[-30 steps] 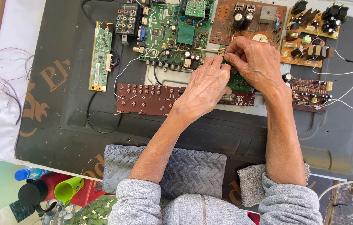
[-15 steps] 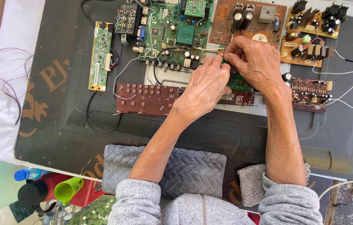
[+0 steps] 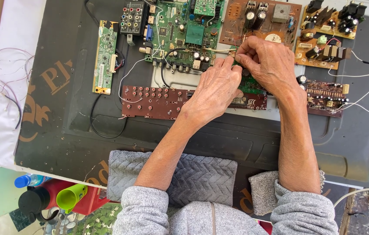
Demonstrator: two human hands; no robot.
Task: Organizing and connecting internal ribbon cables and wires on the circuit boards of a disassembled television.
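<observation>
From here I see both hands meet over the boards on the dark counter (image 3: pixel 106 143). My left hand (image 3: pixel 215 87) and right hand (image 3: pixel 267 65) pinch fingertips together on a small part (image 3: pixel 233 54), too tiny to identify, just below the brown power board (image 3: pixel 263 21), beside the green main board (image 3: pixel 184 30). The red button board (image 3: pixel 154 102) lies under my left wrist.

We are seeing one large flat screen panel (image 3: pixel 84 143) lying back-up across the table, its dark grey rear shell filling most of the view. A dark mat (image 3: pixel 47 82) with tan ornate lettering is showing beneath its left edge. No packages or signs are appearing.
</observation>
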